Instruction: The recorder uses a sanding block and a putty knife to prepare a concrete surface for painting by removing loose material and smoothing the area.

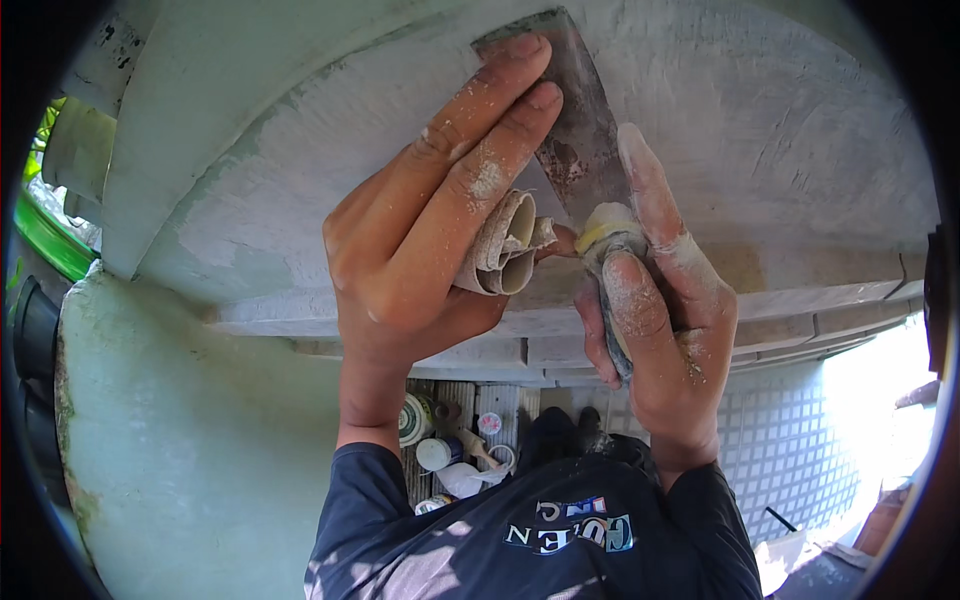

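Note:
A putty knife with a broad, stained metal blade (585, 140) points up and away against a grey, plastered surface (770, 130). My right hand (675, 330) is closed round its dusty handle, index finger stretched along beside the blade. Two fingertips of my left hand (400, 230) lie at the blade's left edge near its far end. Tucked in that same hand, below those fingers, is a rolled piece of sandpaper (495, 250). White dust coats the fingers of both hands. The left hand's lower fingers are partly hidden behind the roll.
A stepped ledge (800, 295) runs below the plastered surface. At lower left curves a pale green wall (200, 430). Tubs, including a white-lidded one (434, 454), stand on wooden slats (455, 400) near my feet. Dark pots (38, 330) line the far left; a tiled surface (790, 430) is at right.

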A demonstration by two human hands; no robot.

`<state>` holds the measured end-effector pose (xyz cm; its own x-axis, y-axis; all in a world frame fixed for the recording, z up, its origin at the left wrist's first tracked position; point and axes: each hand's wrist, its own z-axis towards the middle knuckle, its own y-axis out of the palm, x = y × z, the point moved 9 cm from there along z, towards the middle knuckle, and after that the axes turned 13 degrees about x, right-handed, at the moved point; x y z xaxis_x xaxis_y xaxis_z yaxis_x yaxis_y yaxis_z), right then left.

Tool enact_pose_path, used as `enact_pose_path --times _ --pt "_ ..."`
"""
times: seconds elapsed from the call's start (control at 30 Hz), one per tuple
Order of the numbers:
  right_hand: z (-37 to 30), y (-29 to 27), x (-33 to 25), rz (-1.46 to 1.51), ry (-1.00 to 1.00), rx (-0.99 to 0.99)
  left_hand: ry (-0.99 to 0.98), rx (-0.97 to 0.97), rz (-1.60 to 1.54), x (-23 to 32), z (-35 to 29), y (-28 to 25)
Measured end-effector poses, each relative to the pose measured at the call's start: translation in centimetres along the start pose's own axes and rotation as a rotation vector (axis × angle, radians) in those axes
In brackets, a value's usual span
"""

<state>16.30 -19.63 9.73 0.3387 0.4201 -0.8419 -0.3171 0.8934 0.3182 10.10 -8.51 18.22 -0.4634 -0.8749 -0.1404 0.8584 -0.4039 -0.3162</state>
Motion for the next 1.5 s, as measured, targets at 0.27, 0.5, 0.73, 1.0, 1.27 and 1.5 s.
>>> enact_pose_path --times 0.27,0.5,0.73,1.0,1.27,1.5 --pt "0.6 0.2 -0.2 0.029 -0.005 -0.034 0.030 0.045 0.021 0.1 0.7 -0.2" --pt "-0.4 -0.6 0.6 0.038 0.045 -0.042 -0.022 -0.009 -0.007 0.4 -0.5 0.7" --pt "-0.7 -0.6 0.8 0.076 0.077 -0.049 0.020 0.000 -0.020 0.4 -0.5 0.7" --pt "-0.4 -1.0 0.2 0.063 0.038 0.040 -0.002 0.014 -0.045 0.6 -0.1 0.8" --pt "-0.2 -0.9 0.6 0.088 0.104 -0.044 0.014 0.016 -0.043 0.6 0.0 1.1" --pt "0.2 -1.1 -0.1 0.103 0.115 -0.056 0.012 0.057 -0.099 0.4 0.3 1.2"
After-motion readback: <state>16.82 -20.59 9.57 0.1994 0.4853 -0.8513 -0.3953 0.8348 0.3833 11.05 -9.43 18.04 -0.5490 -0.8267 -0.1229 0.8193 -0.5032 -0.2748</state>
